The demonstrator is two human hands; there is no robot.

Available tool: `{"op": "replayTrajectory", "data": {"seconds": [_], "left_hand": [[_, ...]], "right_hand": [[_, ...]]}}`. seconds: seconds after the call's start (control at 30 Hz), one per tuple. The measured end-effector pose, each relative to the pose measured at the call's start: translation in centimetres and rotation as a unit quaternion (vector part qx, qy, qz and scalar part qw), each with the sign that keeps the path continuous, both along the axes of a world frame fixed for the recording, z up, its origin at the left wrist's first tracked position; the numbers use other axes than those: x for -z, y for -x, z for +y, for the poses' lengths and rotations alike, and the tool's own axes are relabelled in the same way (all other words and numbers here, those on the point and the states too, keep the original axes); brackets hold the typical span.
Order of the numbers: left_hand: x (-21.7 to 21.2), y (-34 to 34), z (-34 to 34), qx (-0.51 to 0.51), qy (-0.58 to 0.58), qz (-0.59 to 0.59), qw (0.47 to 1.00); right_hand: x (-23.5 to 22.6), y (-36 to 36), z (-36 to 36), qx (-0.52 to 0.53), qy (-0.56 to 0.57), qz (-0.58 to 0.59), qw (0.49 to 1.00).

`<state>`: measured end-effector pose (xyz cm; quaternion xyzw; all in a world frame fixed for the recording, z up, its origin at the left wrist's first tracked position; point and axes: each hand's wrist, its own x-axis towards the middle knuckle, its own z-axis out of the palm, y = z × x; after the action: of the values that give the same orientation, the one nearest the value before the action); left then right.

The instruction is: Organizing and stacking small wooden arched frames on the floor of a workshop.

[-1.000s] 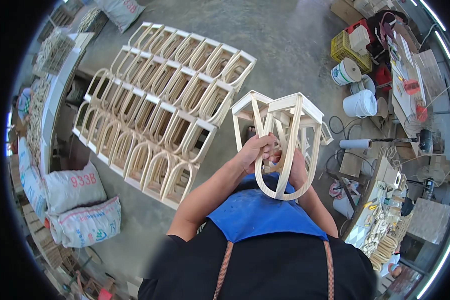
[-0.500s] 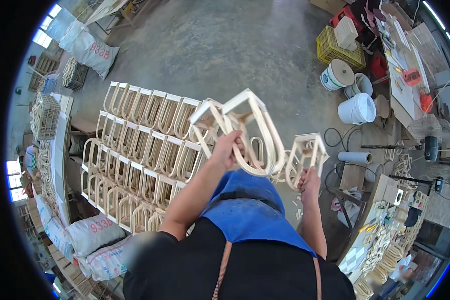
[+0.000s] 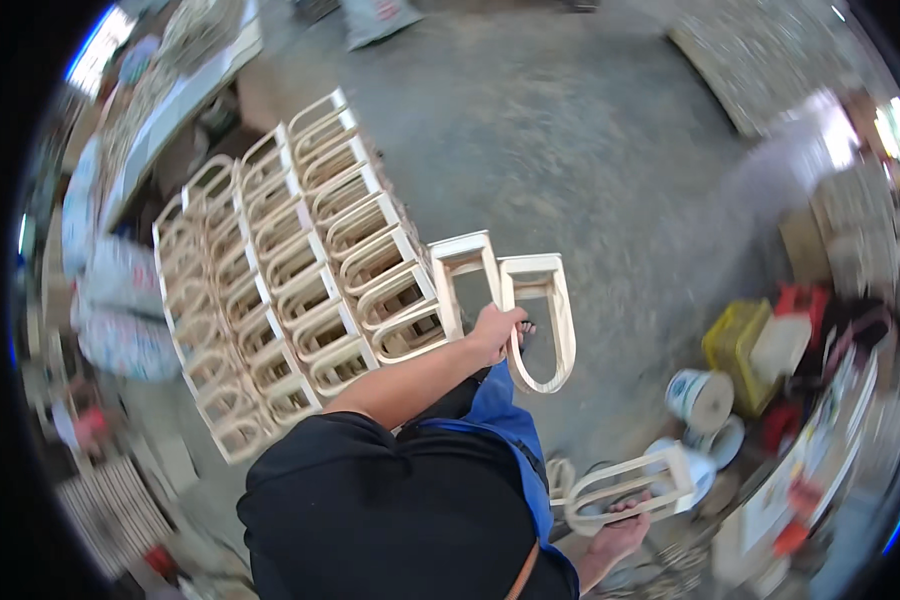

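My left hand point(image 3: 497, 335), in front of me, is closed around the legs of a pair of U-shaped wooden frames. One is an outer wooden frame point(image 3: 562, 325) with its curved end down. Its partner, a second wooden frame point(image 3: 460, 243), hangs beside it, close to the stack. Lower right, my right hand point(image 3: 622, 530) grips another U-shaped wooden frame point(image 3: 681, 478) by its side, held flat. To the left stands a large stack of similar wooden frames point(image 3: 306, 228) in several rows, their straight white ends in line.
White sacks point(image 3: 120, 285) lie left of the stack, near a long bench point(image 3: 155, 130) heaped with wooden parts. At right are a yellow crate point(image 3: 735, 345), a white bucket point(image 3: 698, 398) and a worktable point(image 3: 810, 480). Concrete floor point(image 3: 530, 130) stretches ahead.
My body and view have turned right, so the stack appears rotated. My left hand has brought its frames upright beside the stack's edge. My right hand's frame has tipped flat, lower down.
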<state>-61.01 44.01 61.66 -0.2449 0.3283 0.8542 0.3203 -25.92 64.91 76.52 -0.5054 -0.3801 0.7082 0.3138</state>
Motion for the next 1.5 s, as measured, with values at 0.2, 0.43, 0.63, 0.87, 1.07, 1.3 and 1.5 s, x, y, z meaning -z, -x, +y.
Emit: {"op": "replayTrajectory", "data": {"seconds": [0.2, 0.43, 0.63, 0.87, 1.07, 1.3, 1.5], "left_hand": [[1.6, 5.8, 4.5, -0.128, 0.066, -0.005, 0.99], [-1.3, 14.7, 4.3, -0.18, 0.183, -0.113, 0.96], [-1.9, 17.2, 2.2, -0.396, 0.222, -0.116, 0.884], [-1.5, 16.6, 2.9, -0.578, 0.268, -0.202, 0.744], [-1.7, 16.3, 3.6, -0.682, 0.311, -0.301, 0.59], [0.9, 19.3, 1.7, -0.751, 0.256, -0.333, 0.509], [2.5, 24.1, -2.0, -0.796, 0.218, -0.362, 0.434]], "right_hand": [[-2.6, 18.6, 12.2, -0.198, 0.126, -0.011, 0.972], [-1.8, 39.5, 16.3, -0.377, 0.154, -0.005, 0.913], [1.6, 56.0, 16.3, -0.633, 0.231, -0.003, 0.739], [4.8, 77.9, 12.5, -0.852, 0.187, -0.101, 0.478], [4.5, 91.8, 2.1, -0.935, 0.137, -0.146, 0.293], [6.2, 99.6, -13.0, -0.957, 0.13, -0.117, 0.232], [6.2, 103.0, -24.0, -0.989, 0.001, -0.079, 0.125]]}}
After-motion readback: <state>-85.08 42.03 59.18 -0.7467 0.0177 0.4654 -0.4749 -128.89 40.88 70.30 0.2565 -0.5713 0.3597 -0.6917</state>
